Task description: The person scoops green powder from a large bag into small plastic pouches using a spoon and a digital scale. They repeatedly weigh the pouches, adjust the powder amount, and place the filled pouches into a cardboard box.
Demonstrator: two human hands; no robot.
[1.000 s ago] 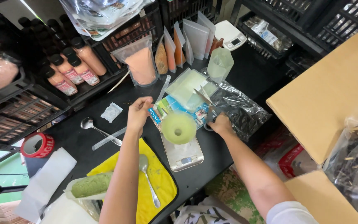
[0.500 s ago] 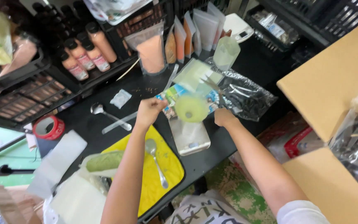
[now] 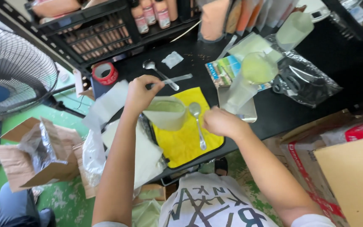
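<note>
Head view. The left hand (image 3: 141, 93) is raised over the near edge of the black worktop (image 3: 282, 110), its fingers pinched shut on the top edge of a clear pouch (image 3: 166, 112) that holds pale green powder. The pouch hangs from that grip above the left part of a yellow cloth (image 3: 185, 138), tilted slightly, with the green fill showing near its upper rim.

The right hand (image 3: 220, 122) sits just right of the pouch, at the cloth's right edge. Its fingers are curled inward; whether they grip anything cannot be told from this angle. A metal spoon (image 3: 198, 123) lies on the cloth between the two hands, bowl away from the person, handle pointing toward them.

Beyond the right hand a small steel scale (image 3: 243, 112) rests on the worktop. A tall clear bag (image 3: 248, 80) with a green funnel-like top stands on it, leaning to the right. Black-handled scissors (image 3: 288, 82) lie on a crinkled plastic sheet, well right of the scale.

A second spoon (image 3: 158, 73) and a clear plastic strip lie past the left hand. A red tape roll (image 3: 104, 72) sits at the worktop's left end, near black crates holding capped bottles (image 3: 150, 12) of pinkish contents. A floor fan (image 3: 11, 71) stands at the far left, with an opened cardboard box (image 3: 38, 153) on the floor below.
</note>
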